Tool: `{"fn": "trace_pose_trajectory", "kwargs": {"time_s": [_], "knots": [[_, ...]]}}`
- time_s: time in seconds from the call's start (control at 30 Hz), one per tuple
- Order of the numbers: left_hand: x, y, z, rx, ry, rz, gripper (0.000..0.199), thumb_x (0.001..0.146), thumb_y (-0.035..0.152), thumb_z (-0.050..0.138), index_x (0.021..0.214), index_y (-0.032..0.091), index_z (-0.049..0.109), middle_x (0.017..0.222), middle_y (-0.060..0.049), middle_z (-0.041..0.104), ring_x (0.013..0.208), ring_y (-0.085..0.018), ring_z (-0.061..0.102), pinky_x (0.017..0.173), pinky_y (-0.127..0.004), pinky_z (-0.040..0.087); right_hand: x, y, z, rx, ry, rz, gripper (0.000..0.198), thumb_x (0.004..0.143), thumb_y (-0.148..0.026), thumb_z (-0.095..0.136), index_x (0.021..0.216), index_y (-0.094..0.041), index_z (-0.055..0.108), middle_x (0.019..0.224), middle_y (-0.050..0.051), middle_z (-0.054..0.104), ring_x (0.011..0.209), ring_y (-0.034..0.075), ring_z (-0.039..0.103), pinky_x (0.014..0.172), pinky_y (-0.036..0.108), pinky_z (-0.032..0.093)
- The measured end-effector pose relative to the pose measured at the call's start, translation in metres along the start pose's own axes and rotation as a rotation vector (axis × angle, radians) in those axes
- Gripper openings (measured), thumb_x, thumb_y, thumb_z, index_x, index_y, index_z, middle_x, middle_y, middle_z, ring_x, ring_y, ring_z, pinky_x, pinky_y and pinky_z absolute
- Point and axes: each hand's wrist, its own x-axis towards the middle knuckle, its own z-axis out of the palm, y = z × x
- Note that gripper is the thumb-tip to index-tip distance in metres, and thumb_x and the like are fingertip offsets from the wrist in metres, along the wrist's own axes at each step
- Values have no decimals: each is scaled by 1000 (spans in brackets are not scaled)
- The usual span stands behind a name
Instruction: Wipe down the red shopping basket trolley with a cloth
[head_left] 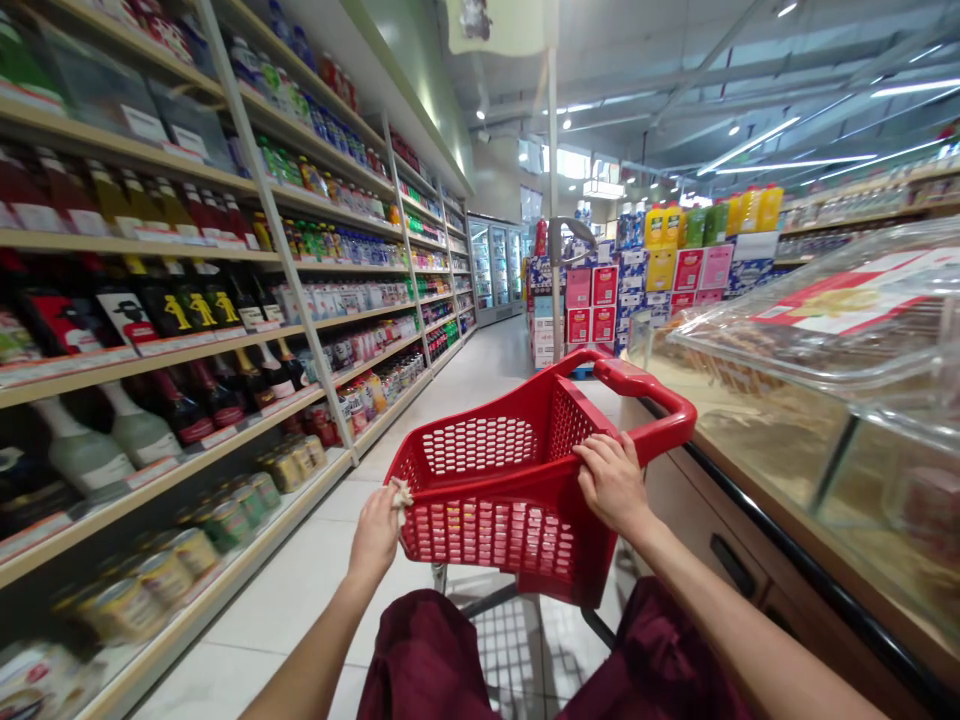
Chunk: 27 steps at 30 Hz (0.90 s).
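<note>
A red plastic shopping cart [480, 520] stands right in front of my knees, its handle pointing away to the right. My left hand [376, 530] is closed at the cart's near left corner, with a crumpled pale cloth [401, 497] pinched in the fingers against the rim. On the right, my right hand [611, 480] is wrapped over the cart's top rim, close to where the red handle [660, 410] joins it. The inside of the basket is partly hidden by its near wall.
Tall shelves [300, 330] of bottles and cans line the left. To the right is a counter [750, 510] with clear plastic covers [847, 320]. Stacked drink boxes [600, 300] and a metal pole [555, 200] stand ahead. A tiled aisle [480, 350] leads to glass-door fridges [499, 262].
</note>
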Motion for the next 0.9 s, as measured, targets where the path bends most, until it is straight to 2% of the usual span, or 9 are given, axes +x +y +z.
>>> {"fn": "trace_pose_trajectory", "kwargs": {"time_s": [0.07, 0.23, 0.3, 0.37, 0.53, 0.6, 0.77, 0.83, 0.9], "knots": [[0, 0, 5, -11, -6, 12, 40, 76, 13, 27, 103, 16, 56, 100, -9, 63, 97, -24, 55, 85, -47, 47, 0, -2, 2, 14, 20, 17, 26, 78, -20, 43, 94, -18, 63, 98, 5, 63, 101, 21, 49, 102, 43, 18], [16, 78, 47, -122, -88, 191, 36, 80, 16, 33, 110, 19, 53, 111, -4, 60, 106, -17, 51, 95, -37, 41, 0, 0, -1, 4, 11, -5, 26, 77, -20, 43, 94, -18, 63, 98, 5, 63, 101, 21, 49, 102, 43, 18], [19, 90, 52, -142, -104, 221, 36, 80, 16, 35, 111, 20, 52, 114, -3, 58, 109, -15, 49, 97, -34, 40, 0, 1, -3, -7, -4, -19, 27, 76, -20, 43, 96, -18, 62, 99, 5, 62, 101, 21, 49, 101, 43, 18], [15, 73, 45, -133, -106, 202, 36, 79, 15, 36, 110, 21, 53, 115, -3, 58, 110, -16, 49, 98, -36, 39, -1, 2, -5, -17, -15, -27, 28, 76, -19, 44, 97, -18, 62, 100, 5, 62, 102, 21, 49, 101, 43, 19], [1, -3, 17, -51, -53, 36, 40, 78, 13, 27, 107, 11, 54, 106, -14, 60, 105, -26, 52, 91, -52, 41, -1, -4, -4, -8, -2, -1, 28, 76, -19, 44, 97, -18, 62, 100, 5, 63, 102, 21, 48, 102, 42, 18], [1, -1, 21, -46, -55, 32, 40, 78, 13, 28, 108, 13, 53, 107, -13, 59, 106, -24, 51, 93, -49, 40, -2, -5, -2, -6, 8, 9, 28, 76, -19, 44, 96, -18, 63, 99, 5, 63, 102, 21, 49, 102, 42, 18], [7, 50, 50, -105, -114, 211, 38, 80, 15, 34, 114, 18, 51, 120, -6, 54, 116, -18, 44, 100, -39, 37, -3, 0, -4, -29, -8, -26, 29, 75, -19, 45, 98, -19, 62, 100, 5, 62, 102, 21, 48, 102, 43, 19], [6, 45, 51, -102, -121, 248, 39, 80, 14, 34, 115, 17, 50, 121, -8, 53, 117, -20, 43, 100, -42, 36, -3, 2, -6, -37, -28, -46, 30, 75, -19, 45, 99, -19, 62, 102, 5, 62, 102, 21, 48, 102, 43, 19], [1, 23, 45, -68, -82, 175, 38, 80, 13, 34, 114, 16, 50, 119, -9, 55, 115, -21, 45, 99, -44, 36, -4, 3, -7, -39, -37, -48, 30, 75, -19, 45, 99, -18, 62, 102, 5, 62, 103, 21, 48, 102, 43, 20]]}}
